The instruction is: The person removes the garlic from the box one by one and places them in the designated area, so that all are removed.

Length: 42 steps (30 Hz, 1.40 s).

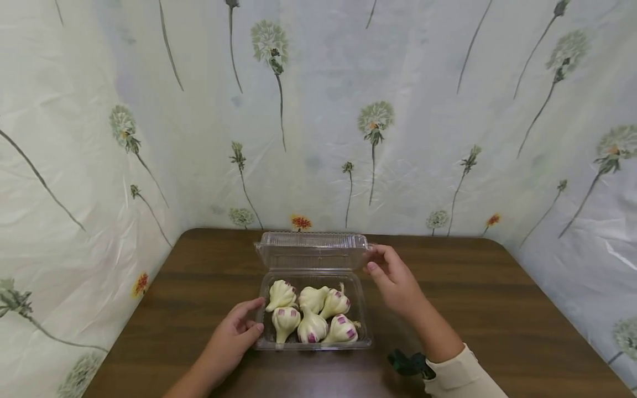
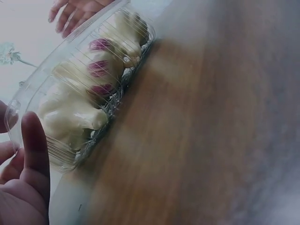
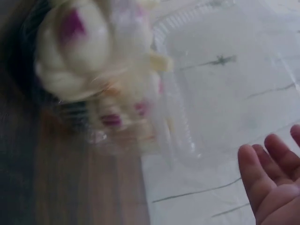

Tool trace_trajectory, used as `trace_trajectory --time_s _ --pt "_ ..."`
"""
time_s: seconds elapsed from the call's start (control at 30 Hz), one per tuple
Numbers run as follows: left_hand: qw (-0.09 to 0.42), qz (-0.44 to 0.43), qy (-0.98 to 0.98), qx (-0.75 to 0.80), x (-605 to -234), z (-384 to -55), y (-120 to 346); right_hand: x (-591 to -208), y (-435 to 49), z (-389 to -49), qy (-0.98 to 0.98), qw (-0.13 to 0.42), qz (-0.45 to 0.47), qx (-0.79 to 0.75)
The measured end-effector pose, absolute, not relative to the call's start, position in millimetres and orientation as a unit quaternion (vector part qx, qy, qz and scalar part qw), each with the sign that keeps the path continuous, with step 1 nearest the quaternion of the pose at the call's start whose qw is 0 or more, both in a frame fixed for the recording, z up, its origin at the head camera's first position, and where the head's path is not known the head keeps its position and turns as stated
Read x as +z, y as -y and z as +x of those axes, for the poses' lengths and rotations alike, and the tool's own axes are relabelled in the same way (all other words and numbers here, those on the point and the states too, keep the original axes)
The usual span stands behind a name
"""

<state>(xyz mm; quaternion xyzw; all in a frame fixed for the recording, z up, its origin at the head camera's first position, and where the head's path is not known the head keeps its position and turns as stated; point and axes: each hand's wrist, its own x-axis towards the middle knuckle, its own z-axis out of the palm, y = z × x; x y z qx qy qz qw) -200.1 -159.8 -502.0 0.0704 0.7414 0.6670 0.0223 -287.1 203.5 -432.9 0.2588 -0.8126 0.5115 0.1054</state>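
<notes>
A clear plastic clamshell container (image 1: 365,309) lies on the table with its lid (image 1: 313,258) raised at the back. Several garlic bulbs (image 1: 343,329), cream with purple patches, fill its base. At the container's left side, my left hand (image 1: 235,334) holds the rim; the left wrist view has the thumb (image 2: 35,140) on the near side and fingers on the far side. My right hand (image 1: 398,281) is at the lid's right edge, fingers loosely bent. In the right wrist view those fingers (image 3: 253,168) appear apart from the lid, gripping nothing.
The dark brown wooden table (image 1: 473,293) extends on both sides of the container. A pale curtain (image 1: 318,110) with dandelion prints stands behind and beside it. A dark green strap-like object (image 1: 409,363) is next to the right sleeve cuff (image 1: 460,373).
</notes>
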Motion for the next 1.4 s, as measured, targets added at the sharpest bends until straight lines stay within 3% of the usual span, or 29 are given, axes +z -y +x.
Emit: trace_trajectory --time_s 0.53,1.07,1.4 --pt "0.044 0.065 -0.724 0.685 -502 -199 162 -462 -210 -306 0.729 -0.058 0.286 0.619" --pt "0.045 0.077 -0.725 0.683 -504 -195 163 -487 -211 -314 0.684 -0.144 0.218 0.681" --pt "0.03 0.089 -0.714 0.694 -507 -193 161 -498 -213 -315 0.682 -0.168 0.185 0.687"
